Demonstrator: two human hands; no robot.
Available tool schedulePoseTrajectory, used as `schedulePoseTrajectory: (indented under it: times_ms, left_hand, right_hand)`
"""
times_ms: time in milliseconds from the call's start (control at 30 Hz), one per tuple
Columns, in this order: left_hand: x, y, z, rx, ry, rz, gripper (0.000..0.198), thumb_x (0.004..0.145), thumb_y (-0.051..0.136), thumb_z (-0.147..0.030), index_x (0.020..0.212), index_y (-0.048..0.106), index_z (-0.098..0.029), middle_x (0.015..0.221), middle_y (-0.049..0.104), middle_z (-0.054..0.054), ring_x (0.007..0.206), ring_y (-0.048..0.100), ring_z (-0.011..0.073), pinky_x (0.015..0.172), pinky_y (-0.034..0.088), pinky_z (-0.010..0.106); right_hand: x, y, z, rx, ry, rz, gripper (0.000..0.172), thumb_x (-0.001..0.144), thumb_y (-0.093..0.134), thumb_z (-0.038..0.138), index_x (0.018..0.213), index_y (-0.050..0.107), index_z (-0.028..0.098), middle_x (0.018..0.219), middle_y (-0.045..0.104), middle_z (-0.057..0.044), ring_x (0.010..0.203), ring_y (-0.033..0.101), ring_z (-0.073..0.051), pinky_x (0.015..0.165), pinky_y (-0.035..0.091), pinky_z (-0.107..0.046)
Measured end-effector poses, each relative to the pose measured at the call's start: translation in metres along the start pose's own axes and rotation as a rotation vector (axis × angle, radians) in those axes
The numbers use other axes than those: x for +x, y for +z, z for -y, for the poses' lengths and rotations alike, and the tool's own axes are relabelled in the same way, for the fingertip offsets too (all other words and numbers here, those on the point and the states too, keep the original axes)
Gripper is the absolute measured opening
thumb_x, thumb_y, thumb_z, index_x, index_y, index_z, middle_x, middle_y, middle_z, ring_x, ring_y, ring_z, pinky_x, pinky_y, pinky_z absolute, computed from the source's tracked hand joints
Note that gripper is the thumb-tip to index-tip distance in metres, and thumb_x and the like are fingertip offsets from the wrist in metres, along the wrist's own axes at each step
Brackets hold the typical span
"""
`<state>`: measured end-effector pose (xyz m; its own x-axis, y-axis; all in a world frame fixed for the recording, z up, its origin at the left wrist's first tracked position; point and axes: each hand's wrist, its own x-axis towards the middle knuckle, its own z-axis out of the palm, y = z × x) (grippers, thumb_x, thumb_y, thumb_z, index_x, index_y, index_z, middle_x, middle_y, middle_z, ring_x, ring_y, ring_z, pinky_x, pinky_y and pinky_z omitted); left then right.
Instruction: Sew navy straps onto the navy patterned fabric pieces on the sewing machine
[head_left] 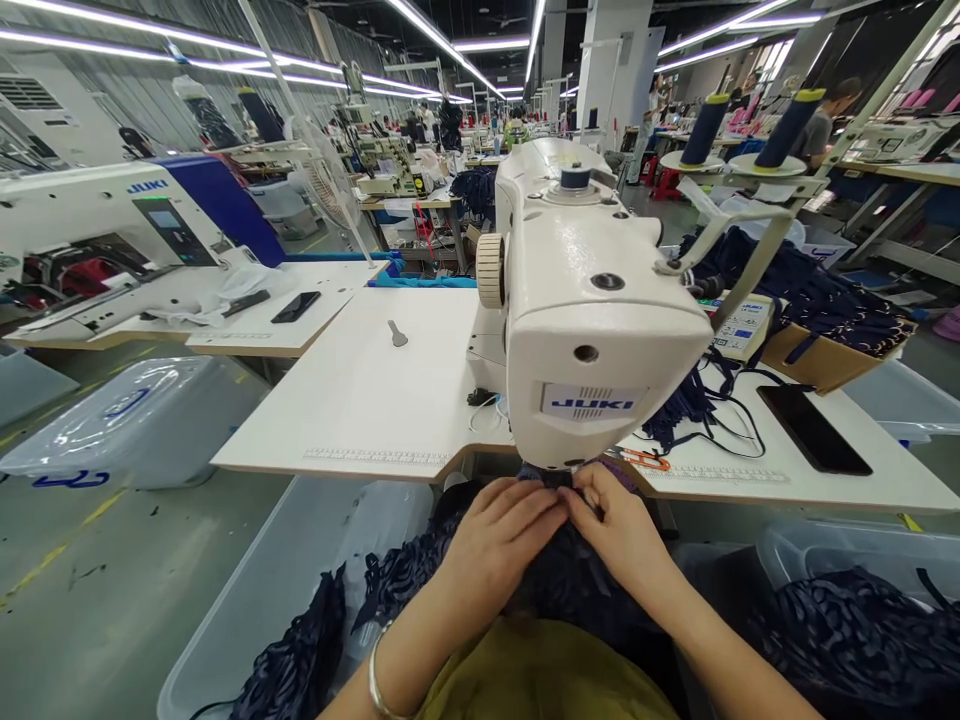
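Observation:
A white JUKI sewing machine [592,310] stands on the white table [375,400] right in front of me. Under its head lies dark navy patterned fabric [562,580], spilling down toward my lap. My left hand [499,535] and my right hand [615,525] meet just below the machine head. Both have their fingers pinched on the fabric at the needle area. A silver bangle sits on my left wrist. The needle itself is hidden behind the machine head.
Orange snips [645,460] and a black phone [814,430] lie on the table to the right. A cardboard box of navy fabric [825,320] sits beyond. Clear plastic bins [300,590] with fabric flank my seat. Another machine table [225,310] is at left.

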<state>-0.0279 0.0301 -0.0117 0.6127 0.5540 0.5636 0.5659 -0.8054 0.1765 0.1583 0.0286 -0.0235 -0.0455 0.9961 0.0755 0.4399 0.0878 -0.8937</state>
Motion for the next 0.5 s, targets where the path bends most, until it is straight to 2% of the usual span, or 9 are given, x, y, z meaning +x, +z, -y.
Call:
schedulePoseTrajectory:
  times_ms: [33,100,167,233,400,500]
  left_hand:
    - [0.0,-0.001,-0.001,-0.022,0.021,0.07,0.034,0.097,0.037,-0.012,0.126,0.053,-0.018,0.12,0.065,0.007,0.117,0.054,0.0177,0.102,0.037,0.036]
    - [0.002,-0.003,-0.004,-0.028,-0.006,0.176,0.037,0.097,0.035,-0.011,0.128,0.052,-0.02,0.122,0.064,0.006,0.118,0.054,0.0167,0.1,0.037,0.036]
    - [0.003,-0.005,-0.008,-0.001,-0.053,0.222,0.039,0.095,0.036,-0.009,0.128,0.052,-0.023,0.124,0.063,0.004,0.118,0.053,0.0177,0.096,0.037,0.037]
    - [0.005,-0.005,-0.011,0.037,-0.094,0.228,0.04,0.094,0.037,-0.01,0.128,0.053,-0.025,0.124,0.063,0.004,0.117,0.053,0.0188,0.094,0.036,0.038]
    - [0.005,0.003,-0.016,0.208,-0.179,0.146,0.032,0.094,0.045,-0.016,0.123,0.056,-0.025,0.119,0.065,0.002,0.116,0.053,0.0188,0.094,0.032,0.038]
    - [0.005,0.007,-0.019,0.282,-0.203,0.107,0.031,0.094,0.046,-0.016,0.122,0.057,-0.025,0.119,0.065,-0.001,0.115,0.052,0.0177,0.091,0.032,0.037]
  right_hand:
    - [0.001,0.001,-0.001,0.09,0.064,0.007,0.018,0.087,0.053,0.039,0.082,0.048,0.023,0.052,0.033,0.01,0.046,0.035,-0.011,0.048,0.03,-0.023]
    - [0.004,0.001,-0.004,0.293,0.162,0.045,0.023,0.086,0.052,0.044,0.086,0.045,0.022,0.052,0.03,0.011,0.046,0.031,-0.01,0.048,0.028,-0.022]
    - [0.009,-0.001,-0.005,0.44,0.197,0.063,0.026,0.085,0.053,0.047,0.088,0.046,0.022,0.054,0.037,0.01,0.048,0.036,-0.011,0.051,0.033,-0.023]
    - [0.015,-0.004,-0.006,0.479,0.172,0.045,0.026,0.084,0.055,0.046,0.089,0.049,0.021,0.058,0.045,0.007,0.053,0.042,-0.012,0.055,0.037,-0.023]
    - [0.028,-0.011,-0.01,0.258,0.107,0.065,0.015,0.086,0.05,0.036,0.09,0.049,0.021,0.053,0.033,0.01,0.047,0.032,-0.011,0.048,0.028,-0.022]
    - [0.034,-0.013,-0.012,0.02,0.053,0.02,0.014,0.085,0.049,0.035,0.087,0.049,0.021,0.057,0.041,0.008,0.051,0.039,-0.012,0.051,0.031,-0.023]
